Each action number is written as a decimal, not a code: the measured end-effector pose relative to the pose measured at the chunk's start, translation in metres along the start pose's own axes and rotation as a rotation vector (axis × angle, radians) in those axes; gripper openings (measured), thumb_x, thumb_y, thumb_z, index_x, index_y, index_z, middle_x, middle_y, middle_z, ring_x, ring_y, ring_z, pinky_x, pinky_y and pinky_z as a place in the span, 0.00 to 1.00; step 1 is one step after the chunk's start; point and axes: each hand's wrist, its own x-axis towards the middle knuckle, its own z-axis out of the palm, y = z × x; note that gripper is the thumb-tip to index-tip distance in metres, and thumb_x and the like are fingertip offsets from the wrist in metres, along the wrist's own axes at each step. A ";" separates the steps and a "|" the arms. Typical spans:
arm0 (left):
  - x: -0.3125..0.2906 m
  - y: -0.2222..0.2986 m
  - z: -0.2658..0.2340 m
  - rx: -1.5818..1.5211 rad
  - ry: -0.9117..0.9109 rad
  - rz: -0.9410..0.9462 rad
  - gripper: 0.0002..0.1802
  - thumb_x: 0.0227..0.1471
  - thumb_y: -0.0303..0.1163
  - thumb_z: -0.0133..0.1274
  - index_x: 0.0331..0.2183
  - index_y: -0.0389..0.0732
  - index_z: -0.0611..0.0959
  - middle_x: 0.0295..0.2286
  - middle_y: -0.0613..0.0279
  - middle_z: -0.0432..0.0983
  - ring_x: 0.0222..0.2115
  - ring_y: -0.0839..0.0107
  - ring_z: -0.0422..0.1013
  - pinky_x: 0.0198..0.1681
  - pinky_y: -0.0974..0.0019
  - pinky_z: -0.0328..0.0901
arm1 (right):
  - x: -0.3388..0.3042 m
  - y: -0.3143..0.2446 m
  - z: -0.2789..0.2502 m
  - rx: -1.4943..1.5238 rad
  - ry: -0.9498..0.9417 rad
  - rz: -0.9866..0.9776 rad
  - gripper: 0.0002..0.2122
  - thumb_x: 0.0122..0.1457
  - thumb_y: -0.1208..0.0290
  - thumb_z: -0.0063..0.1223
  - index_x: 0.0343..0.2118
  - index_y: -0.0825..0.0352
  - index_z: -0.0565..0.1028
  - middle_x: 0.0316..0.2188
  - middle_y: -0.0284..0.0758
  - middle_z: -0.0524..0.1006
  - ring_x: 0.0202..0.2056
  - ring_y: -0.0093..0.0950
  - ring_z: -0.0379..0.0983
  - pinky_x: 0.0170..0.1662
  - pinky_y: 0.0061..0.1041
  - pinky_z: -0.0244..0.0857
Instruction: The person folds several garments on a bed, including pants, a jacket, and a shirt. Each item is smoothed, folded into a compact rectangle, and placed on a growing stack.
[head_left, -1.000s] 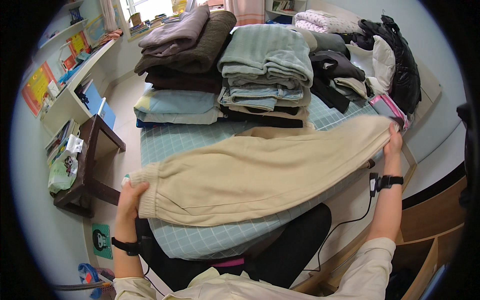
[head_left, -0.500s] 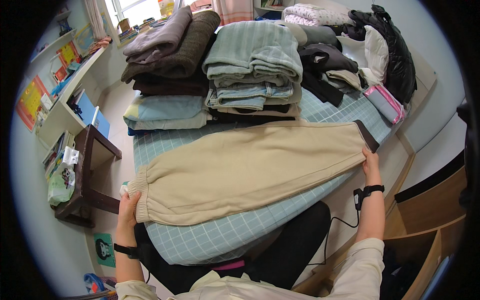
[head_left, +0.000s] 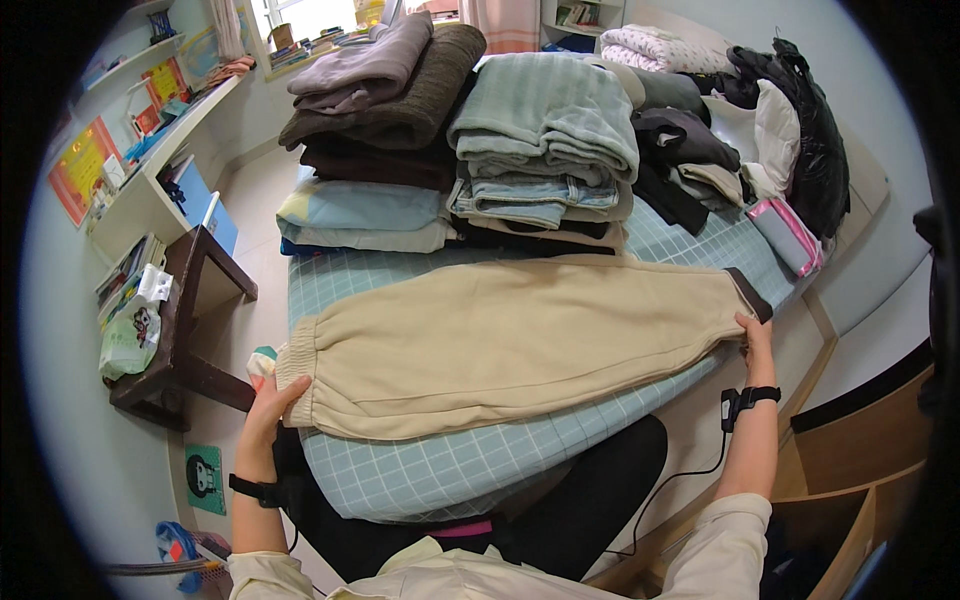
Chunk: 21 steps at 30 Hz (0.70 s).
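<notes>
A pair of beige sweatpants lies folded lengthwise and flat across a bed with a pale green checked sheet. My left hand grips the cuffed ankle end at the bed's left edge. My right hand holds the dark waistband end at the right. Both hands wear dark wrist straps, and a cable runs down from the right one.
Behind the sweatpants stand stacks of folded clothes and dark folded sweaters. A black jacket and a pink pouch lie at the right. A dark wooden side table and a white desk stand left.
The sweatpants were lifted and stretched a second ago; now they rest flat on the bed. Both hands have come down with them, the right one nearer the bed's edge.
</notes>
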 end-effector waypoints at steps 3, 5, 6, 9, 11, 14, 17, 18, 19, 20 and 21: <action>0.000 0.003 0.007 0.113 0.084 0.127 0.28 0.51 0.33 0.65 0.52 0.33 0.78 0.44 0.60 0.78 0.43 0.71 0.74 0.50 0.67 0.67 | -0.009 -0.017 0.008 -0.062 -0.033 -0.155 0.26 0.48 0.74 0.67 0.52 0.69 0.75 0.47 0.43 0.79 0.47 0.36 0.77 0.47 0.37 0.72; -0.001 0.002 0.010 0.171 0.038 0.210 0.29 0.49 0.31 0.66 0.52 0.32 0.78 0.43 0.59 0.78 0.43 0.71 0.74 0.49 0.66 0.68 | -0.009 -0.027 0.011 -0.288 0.056 -0.352 0.24 0.47 0.76 0.67 0.50 0.69 0.75 0.45 0.40 0.80 0.44 0.34 0.77 0.46 0.33 0.71; 0.000 0.001 0.010 0.351 0.144 0.295 0.26 0.51 0.29 0.63 0.52 0.33 0.78 0.42 0.60 0.79 0.41 0.71 0.75 0.47 0.67 0.69 | -0.006 -0.033 0.008 -0.242 0.072 -0.396 0.24 0.47 0.77 0.67 0.49 0.69 0.75 0.44 0.39 0.79 0.43 0.33 0.76 0.46 0.32 0.70; 0.002 -0.006 0.001 0.101 0.156 0.111 0.25 0.52 0.29 0.62 0.52 0.33 0.78 0.43 0.60 0.79 0.41 0.71 0.75 0.46 0.68 0.69 | 0.012 -0.052 -0.007 0.051 0.153 -0.398 0.19 0.49 0.80 0.67 0.45 0.70 0.75 0.38 0.33 0.78 0.38 0.27 0.73 0.44 0.27 0.66; 0.007 -0.013 -0.008 0.025 0.089 0.008 0.24 0.55 0.30 0.60 0.53 0.34 0.77 0.43 0.60 0.79 0.41 0.72 0.75 0.46 0.68 0.69 | 0.026 -0.063 -0.019 0.255 0.145 -0.494 0.17 0.50 0.80 0.67 0.43 0.71 0.75 0.37 0.33 0.78 0.39 0.27 0.72 0.45 0.27 0.66; 0.016 -0.028 -0.018 -0.016 0.083 -0.021 0.21 0.58 0.31 0.58 0.52 0.34 0.78 0.42 0.62 0.80 0.40 0.74 0.75 0.45 0.70 0.69 | 0.037 -0.056 -0.015 0.442 0.182 -0.595 0.22 0.51 0.78 0.67 0.48 0.73 0.73 0.43 0.36 0.77 0.42 0.29 0.73 0.48 0.28 0.66; 0.021 -0.035 -0.019 0.097 0.096 0.109 0.19 0.59 0.32 0.57 0.50 0.35 0.79 0.43 0.63 0.79 0.41 0.73 0.75 0.46 0.69 0.68 | 0.031 -0.016 0.016 0.425 0.084 -0.071 0.30 0.51 0.70 0.69 0.56 0.72 0.69 0.48 0.41 0.75 0.47 0.35 0.73 0.47 0.35 0.69; 0.020 -0.035 -0.019 0.108 0.104 0.118 0.18 0.60 0.32 0.57 0.50 0.35 0.78 0.43 0.62 0.79 0.40 0.73 0.75 0.46 0.69 0.68 | 0.029 -0.002 0.022 0.445 -0.065 0.256 0.31 0.52 0.67 0.69 0.57 0.71 0.68 0.50 0.43 0.74 0.49 0.39 0.73 0.43 0.40 0.72; 0.019 -0.033 -0.018 0.094 0.108 0.158 0.18 0.60 0.32 0.56 0.50 0.35 0.78 0.43 0.62 0.79 0.40 0.73 0.75 0.46 0.69 0.69 | 0.031 0.007 0.030 0.174 0.096 0.265 0.29 0.53 0.66 0.69 0.56 0.69 0.69 0.47 0.43 0.75 0.44 0.40 0.74 0.35 0.43 0.73; 0.016 -0.029 -0.016 0.059 0.072 0.214 0.18 0.61 0.32 0.55 0.50 0.35 0.78 0.43 0.62 0.79 0.40 0.73 0.75 0.46 0.69 0.69 | 0.032 0.016 0.034 0.215 0.124 0.173 0.26 0.54 0.66 0.69 0.53 0.70 0.71 0.43 0.42 0.76 0.42 0.38 0.75 0.34 0.42 0.72; 0.013 -0.023 -0.015 0.027 0.121 0.206 0.17 0.61 0.31 0.55 0.50 0.35 0.78 0.42 0.61 0.79 0.40 0.73 0.75 0.46 0.69 0.69 | 0.033 0.023 0.036 0.224 0.198 0.143 0.24 0.54 0.65 0.69 0.50 0.71 0.72 0.39 0.41 0.77 0.39 0.37 0.76 0.32 0.41 0.72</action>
